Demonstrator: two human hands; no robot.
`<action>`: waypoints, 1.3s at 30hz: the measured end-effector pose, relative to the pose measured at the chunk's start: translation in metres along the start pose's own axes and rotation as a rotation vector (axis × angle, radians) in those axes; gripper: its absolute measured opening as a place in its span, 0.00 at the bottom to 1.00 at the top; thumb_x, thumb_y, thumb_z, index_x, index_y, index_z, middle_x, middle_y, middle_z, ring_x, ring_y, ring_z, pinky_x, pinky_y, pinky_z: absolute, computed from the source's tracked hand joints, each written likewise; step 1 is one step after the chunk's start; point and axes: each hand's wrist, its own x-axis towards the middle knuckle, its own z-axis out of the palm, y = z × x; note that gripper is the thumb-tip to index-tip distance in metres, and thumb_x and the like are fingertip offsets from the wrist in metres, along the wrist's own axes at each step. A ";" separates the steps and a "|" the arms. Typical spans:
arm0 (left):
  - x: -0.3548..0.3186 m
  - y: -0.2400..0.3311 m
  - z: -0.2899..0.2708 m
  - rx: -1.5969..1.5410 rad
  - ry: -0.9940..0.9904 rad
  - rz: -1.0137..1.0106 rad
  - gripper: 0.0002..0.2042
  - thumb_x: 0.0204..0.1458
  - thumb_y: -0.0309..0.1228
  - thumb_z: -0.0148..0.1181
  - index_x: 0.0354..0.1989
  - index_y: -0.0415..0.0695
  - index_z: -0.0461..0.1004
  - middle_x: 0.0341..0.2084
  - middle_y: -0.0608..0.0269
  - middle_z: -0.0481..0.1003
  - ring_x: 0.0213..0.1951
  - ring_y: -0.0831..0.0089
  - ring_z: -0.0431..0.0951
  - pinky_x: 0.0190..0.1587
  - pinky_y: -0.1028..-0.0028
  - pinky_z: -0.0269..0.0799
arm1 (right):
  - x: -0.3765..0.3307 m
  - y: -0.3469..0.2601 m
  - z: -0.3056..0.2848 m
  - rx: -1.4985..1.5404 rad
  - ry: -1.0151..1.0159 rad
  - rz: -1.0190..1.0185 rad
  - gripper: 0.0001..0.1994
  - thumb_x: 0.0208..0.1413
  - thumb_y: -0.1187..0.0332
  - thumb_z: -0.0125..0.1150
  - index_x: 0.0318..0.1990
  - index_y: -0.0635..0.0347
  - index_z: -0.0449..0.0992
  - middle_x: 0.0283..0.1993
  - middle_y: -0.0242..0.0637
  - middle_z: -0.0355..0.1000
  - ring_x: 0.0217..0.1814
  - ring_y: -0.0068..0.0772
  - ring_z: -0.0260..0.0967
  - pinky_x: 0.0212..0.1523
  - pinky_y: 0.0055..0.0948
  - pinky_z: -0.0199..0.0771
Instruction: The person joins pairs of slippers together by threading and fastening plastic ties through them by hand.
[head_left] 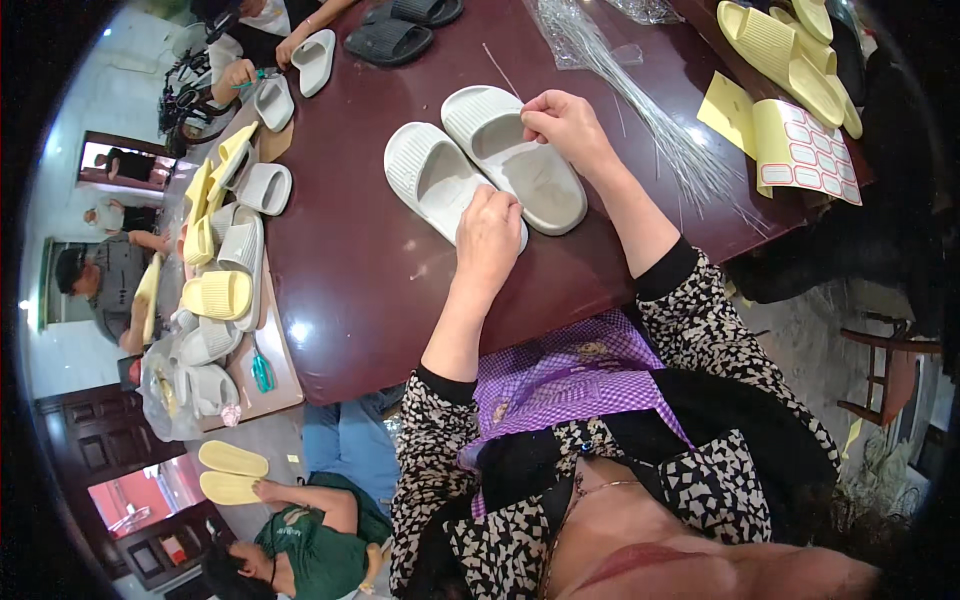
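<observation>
Two light grey slide slippers lie side by side on the dark red table, toes pointing away from me. My right hand is above the strap of the right slipper, fingers pinched on a thin wire tie that sticks up past the toe. Over the heel of the left slipper my left hand is closed, fingers curled down by the slipper's inner edge. What those fingers hold, if anything, is hidden.
To the right lie a bundle of silver wire ties, a sheet of red-edged labels and yellow slippers. Dark slippers sit at the far edge. More slippers and teal-handled scissors are at left, where other people work.
</observation>
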 end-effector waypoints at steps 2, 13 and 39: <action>0.001 0.006 -0.002 0.045 -0.013 -0.047 0.03 0.46 0.24 0.56 0.28 0.38 0.71 0.24 0.52 0.70 0.29 0.54 0.72 0.32 0.63 0.68 | 0.000 -0.002 -0.001 0.023 0.005 0.005 0.06 0.49 0.72 0.56 0.32 0.67 0.73 0.25 0.33 0.71 0.24 0.18 0.67 0.26 0.17 0.66; 0.014 0.044 -0.031 0.173 -0.019 0.137 0.03 0.44 0.21 0.50 0.28 0.40 0.65 0.25 0.53 0.67 0.28 0.56 0.72 0.32 0.62 0.68 | 0.002 -0.011 -0.022 -0.129 0.008 0.000 0.06 0.48 0.73 0.56 0.31 0.67 0.74 0.21 0.31 0.71 0.22 0.18 0.66 0.23 0.18 0.65; 0.021 -0.047 -0.005 0.155 0.058 0.005 0.05 0.49 0.27 0.53 0.27 0.39 0.66 0.26 0.49 0.71 0.31 0.52 0.73 0.34 0.59 0.68 | -0.004 0.001 0.043 -0.935 -0.079 -0.260 0.07 0.46 0.74 0.51 0.29 0.71 0.71 0.32 0.56 0.71 0.39 0.55 0.69 0.40 0.45 0.69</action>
